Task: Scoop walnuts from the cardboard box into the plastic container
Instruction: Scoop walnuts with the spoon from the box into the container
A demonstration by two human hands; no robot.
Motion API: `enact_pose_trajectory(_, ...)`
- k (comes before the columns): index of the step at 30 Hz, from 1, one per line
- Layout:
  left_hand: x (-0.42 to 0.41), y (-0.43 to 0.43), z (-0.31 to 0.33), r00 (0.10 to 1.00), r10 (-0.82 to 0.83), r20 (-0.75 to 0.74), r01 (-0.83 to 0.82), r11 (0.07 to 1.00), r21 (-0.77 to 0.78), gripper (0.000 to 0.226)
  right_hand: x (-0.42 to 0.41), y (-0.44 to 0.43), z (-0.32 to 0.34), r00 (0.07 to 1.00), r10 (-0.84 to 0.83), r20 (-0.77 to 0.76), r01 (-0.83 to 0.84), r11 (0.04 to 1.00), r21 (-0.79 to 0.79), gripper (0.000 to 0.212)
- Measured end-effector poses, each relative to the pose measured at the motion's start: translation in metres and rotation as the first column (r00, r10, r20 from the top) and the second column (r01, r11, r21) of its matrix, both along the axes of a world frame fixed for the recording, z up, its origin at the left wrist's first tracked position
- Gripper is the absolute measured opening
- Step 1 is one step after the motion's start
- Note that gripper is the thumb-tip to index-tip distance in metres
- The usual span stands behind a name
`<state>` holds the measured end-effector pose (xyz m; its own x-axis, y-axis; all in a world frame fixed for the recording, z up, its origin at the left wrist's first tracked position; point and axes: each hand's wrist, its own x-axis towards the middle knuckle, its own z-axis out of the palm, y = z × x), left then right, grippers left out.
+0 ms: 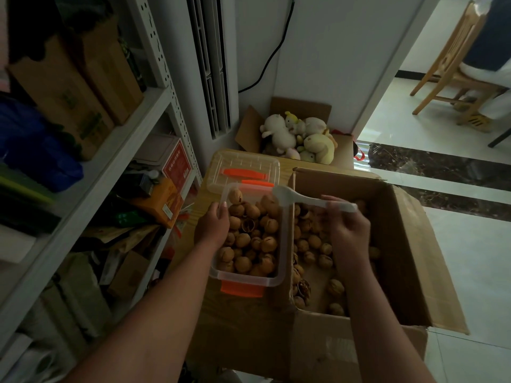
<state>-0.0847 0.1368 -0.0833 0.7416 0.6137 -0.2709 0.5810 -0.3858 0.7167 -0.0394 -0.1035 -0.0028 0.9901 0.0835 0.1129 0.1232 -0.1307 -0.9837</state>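
A clear plastic container with orange latches sits on a wooden surface, nearly full of walnuts. My left hand grips its left wall. Beside it on the right stands an open cardboard box with several walnuts on its bottom. My right hand is over the box and holds the handle of a white plastic spoon. The spoon's bowl points left over the container's far right corner and looks empty.
The container's clear lid with orange clips lies just behind it. A box of plush toys stands further back. A metal shelf packed with boxes runs along the left. Tiled floor and a wooden chair lie to the right.
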Motion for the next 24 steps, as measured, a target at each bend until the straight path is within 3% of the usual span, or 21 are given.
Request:
enact_pose_trajectory(3,0.000,0.001,-0.001,1.000,-0.003,0.003,0.003,1.000,-0.013,0.039,-0.004,0.010,-0.008,0.986,0.122,0.112,-0.105,0.984,-0.146,0.022)
enact_pose_trajectory(9,0.000,0.003,-0.004,1.000,0.000,-0.003,0.000,1.000,-0.026,0.039,-0.007,0.013,-0.018,0.918,0.287,0.274,-0.151,0.891,-0.429,0.036)
enact_pose_trajectory(14,0.000,0.002,-0.003,1.000,-0.005,0.000,0.005,1.000,-0.019,0.041,-0.016,0.025,-0.029,0.891,0.430,0.145,-0.263,0.748,-0.609,0.039)
enact_pose_trajectory(21,0.000,0.002,-0.003,1.000,-0.014,0.001,0.014,1.000,-0.019,0.038,-0.021,0.026,-0.021,0.874,0.394,0.285,-0.209,0.834,-0.510,0.035)
enact_pose_trajectory(24,0.001,0.002,-0.004,1.000,-0.009,0.008,0.009,1.000,-0.006,0.038,-0.025,0.039,-0.017,0.841,0.441,0.312,-0.273,0.846,-0.458,0.040)
